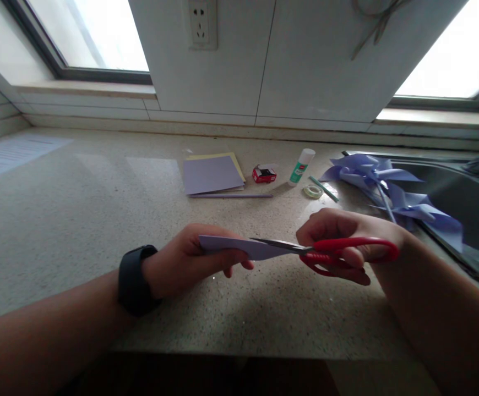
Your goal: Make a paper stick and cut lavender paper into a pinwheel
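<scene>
A folded-looking piece of purple paper point(227, 243) is pinched between the thumb and fingers of my left hand point(198, 256), above the counter. Red-handled scissors point(347, 247) are in my right hand point(342, 228), its fingers through the loops. Their blades point left and lie along the paper's right part and upper edge. How far the blades are apart is hard to make out. A dark watch band point(138, 280) circles my left wrist.
Behind my hands lie a stack of coloured paper point(212, 173), a purple stick point(231, 196), a small red box point(264, 174), a glue stick point(301, 167), a tape roll point(313, 191) and a green strip point(324, 188). Purple pinwheels point(363, 171) rest by the sink point(462, 181). A printed sheet point(16, 154) lies left.
</scene>
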Demonstrator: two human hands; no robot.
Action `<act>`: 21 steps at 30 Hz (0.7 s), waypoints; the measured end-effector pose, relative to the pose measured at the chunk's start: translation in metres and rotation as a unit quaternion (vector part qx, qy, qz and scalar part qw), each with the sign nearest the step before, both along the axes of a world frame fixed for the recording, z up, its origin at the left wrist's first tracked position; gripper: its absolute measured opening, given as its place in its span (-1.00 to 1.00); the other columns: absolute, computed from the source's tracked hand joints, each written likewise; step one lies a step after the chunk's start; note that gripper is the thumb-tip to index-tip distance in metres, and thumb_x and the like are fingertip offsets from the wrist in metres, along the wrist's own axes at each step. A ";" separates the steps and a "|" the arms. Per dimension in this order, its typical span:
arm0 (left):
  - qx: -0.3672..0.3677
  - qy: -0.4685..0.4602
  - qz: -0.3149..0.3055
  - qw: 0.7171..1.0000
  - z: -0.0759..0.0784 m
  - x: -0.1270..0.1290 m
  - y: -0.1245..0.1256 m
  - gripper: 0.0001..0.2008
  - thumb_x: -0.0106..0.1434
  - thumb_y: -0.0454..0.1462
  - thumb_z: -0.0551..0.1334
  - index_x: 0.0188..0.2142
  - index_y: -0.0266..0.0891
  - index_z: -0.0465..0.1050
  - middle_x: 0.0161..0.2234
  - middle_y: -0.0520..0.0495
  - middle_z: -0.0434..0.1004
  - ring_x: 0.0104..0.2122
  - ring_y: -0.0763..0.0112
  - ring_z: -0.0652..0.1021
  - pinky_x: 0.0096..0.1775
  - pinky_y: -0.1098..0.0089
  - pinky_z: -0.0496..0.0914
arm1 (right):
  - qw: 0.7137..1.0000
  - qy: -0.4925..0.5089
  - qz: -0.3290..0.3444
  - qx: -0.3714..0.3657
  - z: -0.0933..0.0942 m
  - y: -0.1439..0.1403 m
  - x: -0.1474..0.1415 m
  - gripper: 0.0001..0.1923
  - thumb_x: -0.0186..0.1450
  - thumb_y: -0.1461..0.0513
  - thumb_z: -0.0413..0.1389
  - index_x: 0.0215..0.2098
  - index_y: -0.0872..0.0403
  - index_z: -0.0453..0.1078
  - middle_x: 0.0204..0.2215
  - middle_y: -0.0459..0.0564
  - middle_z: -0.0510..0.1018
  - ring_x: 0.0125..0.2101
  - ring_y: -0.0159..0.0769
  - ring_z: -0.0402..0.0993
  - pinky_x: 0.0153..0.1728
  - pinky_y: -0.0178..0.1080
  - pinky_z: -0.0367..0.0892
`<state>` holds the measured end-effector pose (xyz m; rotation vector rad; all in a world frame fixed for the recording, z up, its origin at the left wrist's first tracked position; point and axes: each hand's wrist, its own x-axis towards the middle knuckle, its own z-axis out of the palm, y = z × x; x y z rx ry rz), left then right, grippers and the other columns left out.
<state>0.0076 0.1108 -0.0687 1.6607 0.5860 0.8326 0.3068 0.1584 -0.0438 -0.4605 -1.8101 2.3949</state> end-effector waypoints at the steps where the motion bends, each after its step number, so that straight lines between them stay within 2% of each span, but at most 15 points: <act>1: 0.003 0.002 0.000 1.000 0.000 0.000 0.000 -0.86 0.37 -0.33 0.27 -0.23 -0.30 0.64 -0.33 -0.08 0.68 -0.43 0.52 0.55 -0.35 0.53 0.49 | 1.000 0.000 0.001 0.001 0.000 0.000 0.000 -0.54 0.24 -0.04 0.32 -0.35 0.21 0.39 -0.65 -0.17 0.42 -0.77 -0.58 0.25 -0.78 -0.53 0.17; 12: -0.033 0.031 -0.004 0.999 -0.002 -0.003 0.000 -0.79 0.39 -0.20 0.26 -0.18 -0.29 0.62 -0.26 -0.15 0.67 -0.40 0.43 0.58 -0.38 0.46 0.47 | 1.000 -0.005 -0.016 0.010 0.003 -0.003 -0.001 -0.57 0.27 -0.02 0.29 -0.35 0.19 0.38 -0.66 -0.19 0.39 -0.78 -0.59 0.21 -0.81 -0.53 0.08; 21: 0.002 0.019 -0.007 1.000 0.000 0.000 0.000 -0.81 0.39 -0.25 0.25 -0.21 -0.31 0.63 -0.30 -0.15 0.67 -0.42 0.45 0.58 -0.37 0.48 0.47 | 0.999 -0.036 -0.031 0.001 0.001 -0.003 0.003 -0.53 0.21 -0.03 0.35 -0.32 0.22 0.41 -0.61 -0.18 0.42 -0.75 -0.59 0.27 -0.78 -0.54 0.20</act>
